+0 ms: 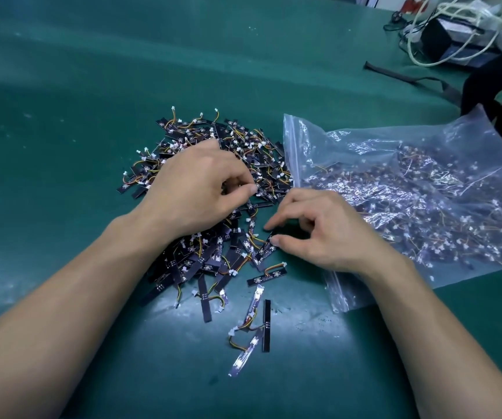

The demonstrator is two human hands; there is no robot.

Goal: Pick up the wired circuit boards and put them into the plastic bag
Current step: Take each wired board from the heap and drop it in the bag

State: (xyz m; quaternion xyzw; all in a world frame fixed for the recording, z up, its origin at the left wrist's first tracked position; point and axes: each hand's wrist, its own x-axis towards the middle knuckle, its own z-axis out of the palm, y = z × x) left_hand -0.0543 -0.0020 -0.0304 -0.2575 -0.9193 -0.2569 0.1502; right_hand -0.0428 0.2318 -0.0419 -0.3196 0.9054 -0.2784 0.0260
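"Wired circuit boards point(201, 261), entry from the near edge outward: what is recorded?" (Recorder)

"Obs. 1: a few stray boards point(266, 325) lie apart from the heap on the green mat point(62, 116), closest to the person, between the two bare forearms. They are black strips, each with a short yellow-orange lead and a white plug. Beyond them the main heap spreads over the middle of the mat, boards crossed over one another." (Observer)

"Hands?" (Recorder)

"Obs. 2: right hand point(313, 234) sits at the heap's right side, near the bag mouth. Thumb and forefinger pinch the end of a single board point(263, 251), whose other end rests among the heap. The remaining fingers are loosely curled. Obs. 3: left hand point(195, 192) lies palm-down on top of the heap, fingers drawn in narrow and curled down into the boards. Whether they grip anything is hidden beneath the hand: cannot tell." (Observer)

"Bag?" (Recorder)

"Obs. 4: plastic bag point(410, 192), clear with a zip top, lies flat on the mat to the right of the heap, its mouth edge just beside the heap. A large mass of boards shows through the film. The right forearm crosses over the bag's near corner." (Observer)

"Far side?" (Recorder)

"Obs. 5: far right corner holds a black strap point(410, 77) on the mat, a dark box point(437, 40) under loops of white cable point(419, 55), and a dark fabric item point(485, 83) at the frame edge." (Observer)
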